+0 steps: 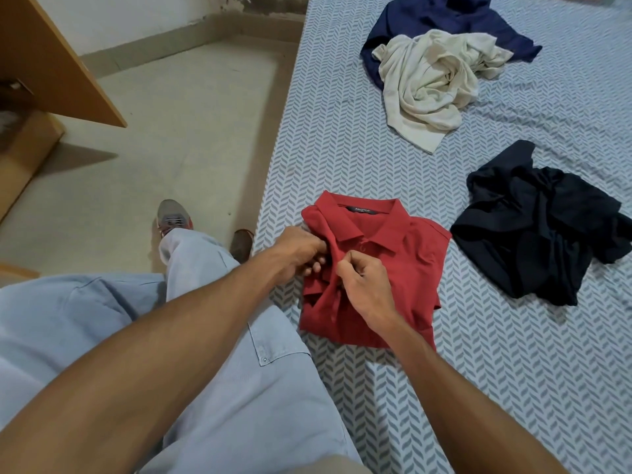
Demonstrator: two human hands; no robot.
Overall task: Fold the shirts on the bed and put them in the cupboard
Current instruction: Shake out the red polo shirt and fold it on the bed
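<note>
Both hands [337, 268] pinch red shirt [403, 268], seemingly folded.

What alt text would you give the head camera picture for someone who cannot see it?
A person's left hand and right hand pinch the front of a folded red polo shirt at the edge of a patterned bed. Crumpled black, cream and navy shirts lie beyond it.

Folded red shirt [407, 268] on bed [513, 371]
</note>
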